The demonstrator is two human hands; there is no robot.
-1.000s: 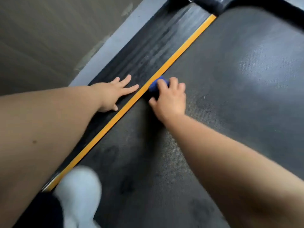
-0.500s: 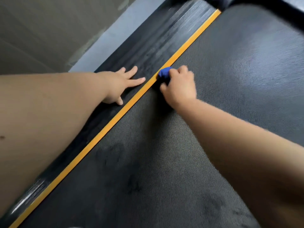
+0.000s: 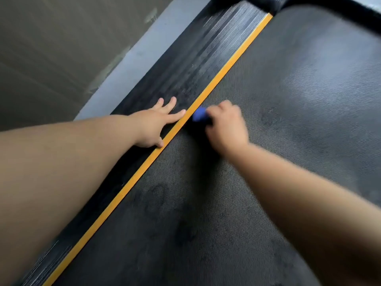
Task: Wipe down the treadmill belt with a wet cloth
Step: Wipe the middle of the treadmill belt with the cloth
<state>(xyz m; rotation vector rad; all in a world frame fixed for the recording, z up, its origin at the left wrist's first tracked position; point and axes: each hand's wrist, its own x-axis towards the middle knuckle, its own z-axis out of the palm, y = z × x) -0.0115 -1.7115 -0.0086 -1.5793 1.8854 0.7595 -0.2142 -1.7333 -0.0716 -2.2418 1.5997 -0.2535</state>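
**Blue cloth at the belt's left edge, under your right hand**

The treadmill belt (image 3: 268, 141) takes up most of the view, spreading from the centre out toward 3 and 6 o'clock. It is dark grey with a fine woven-dot texture. Darker, uneven blotches run through the part nearest you, and a paler sheen lies across it toward 2 o'clock.

The dull brown-grey floor (image 3: 41, 48) fills the 10 o'clock corner. Between floor and belt, the black ribbed side rail (image 3: 206, 48) runs on a diagonal from 7 to 1 o'clock. Its grooves catch the light near the far end, and a pale grey frame edge (image 3: 140, 54) borders it on the floor side. A thin orange-yellow stripe (image 3: 226, 65) marks the line where the rail meets the belt.

Your left hand (image 3: 152, 124) lies flat on the side rail just toward 10 o'clock from centre. Its fingers are spread and straight, and the thumb tip touches the stripe.

Your right hand (image 3: 225, 124) sits on the belt just past the stripe, slightly blurred. Its fingers are curled over the blue cloth (image 3: 199, 114) and hold it down against the belt.

The cloth is bunched into a small wad. Only its end shows, at the 10 o'clock side of your knuckles, just beside the stripe and near your left fingertips.
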